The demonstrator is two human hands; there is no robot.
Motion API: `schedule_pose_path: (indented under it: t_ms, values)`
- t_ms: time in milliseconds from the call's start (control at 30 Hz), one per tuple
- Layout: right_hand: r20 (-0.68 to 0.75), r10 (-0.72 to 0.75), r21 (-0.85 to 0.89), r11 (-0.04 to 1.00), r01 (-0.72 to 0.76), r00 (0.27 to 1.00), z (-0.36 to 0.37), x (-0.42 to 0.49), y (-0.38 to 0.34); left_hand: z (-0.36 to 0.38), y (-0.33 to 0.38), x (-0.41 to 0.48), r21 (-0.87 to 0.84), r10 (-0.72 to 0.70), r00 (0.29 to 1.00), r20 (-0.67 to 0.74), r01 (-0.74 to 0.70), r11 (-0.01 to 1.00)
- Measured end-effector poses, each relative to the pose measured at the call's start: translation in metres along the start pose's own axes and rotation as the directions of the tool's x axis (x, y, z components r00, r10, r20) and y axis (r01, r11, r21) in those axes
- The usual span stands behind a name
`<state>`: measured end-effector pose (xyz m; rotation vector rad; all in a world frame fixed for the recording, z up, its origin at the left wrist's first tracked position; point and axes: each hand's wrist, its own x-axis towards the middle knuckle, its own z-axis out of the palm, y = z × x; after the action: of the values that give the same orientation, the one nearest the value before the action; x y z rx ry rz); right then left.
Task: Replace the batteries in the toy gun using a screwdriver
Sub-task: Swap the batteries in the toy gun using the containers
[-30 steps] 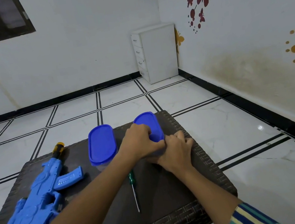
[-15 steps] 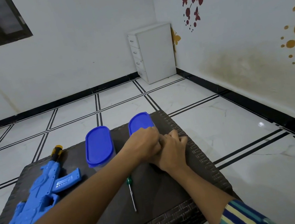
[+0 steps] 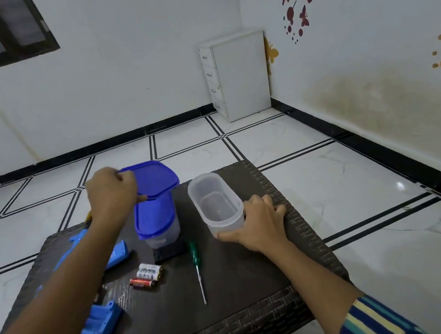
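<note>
My left hand (image 3: 111, 193) holds a blue lid (image 3: 157, 177) by its edge, raised above the table. My right hand (image 3: 258, 224) grips the near right side of an open clear container (image 3: 216, 202), which looks empty. A second clear container with its blue lid on (image 3: 157, 221) stands just left of it. A green-handled screwdriver (image 3: 196, 264) lies in front of the containers. Several batteries (image 3: 147, 275) lie left of the screwdriver. A blue battery cover (image 3: 101, 322) rests near the front left. The blue toy gun (image 3: 117, 255) is mostly hidden under my left arm.
Everything sits on a dark woven table (image 3: 249, 293) with its edges close to my right hand and in front. Around the table is white tiled floor. A white drawer cabinet (image 3: 239, 76) stands in the far corner.
The lid has come off the right container and my left hand has lifted it up and to the left. Batteries and a blue cover now lie on the table.
</note>
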<state>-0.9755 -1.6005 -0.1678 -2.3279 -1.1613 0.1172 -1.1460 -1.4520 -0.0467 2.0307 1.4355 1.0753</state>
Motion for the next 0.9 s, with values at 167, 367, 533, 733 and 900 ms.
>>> schedule_pose_path:
  t_ms: [167,367,533,733,900]
  values:
    - [0.059,0.039,-0.019,0.999,-0.038,0.997,-0.001,0.0,-0.002,-0.004,-0.051,-0.019,-0.38,-0.408,0.913,-0.027,0.368,0.848]
    - [0.164,0.114,0.035,0.992,-0.121,0.98,-0.015,-0.006,-0.021,-0.003,-0.083,-0.031,-0.484,-0.566,0.821,0.075,0.526,0.699]
    - [-0.224,-0.028,-0.023,0.999,0.024,0.974,-0.023,-0.024,-0.069,-0.009,-0.096,-0.037,-0.436,-0.535,0.836,0.118,0.528,0.729]
    - [0.006,-0.432,0.185,0.887,0.424,0.902,0.026,-0.053,-0.139,-0.03,-0.101,-0.042,-0.126,-0.367,0.923,-0.112,0.353,0.927]
    - [0.236,-0.421,-0.091,0.888,0.451,0.876,0.062,-0.053,-0.16,-0.037,-0.115,-0.048,-0.114,-0.216,0.962,-0.164,0.199,0.973]
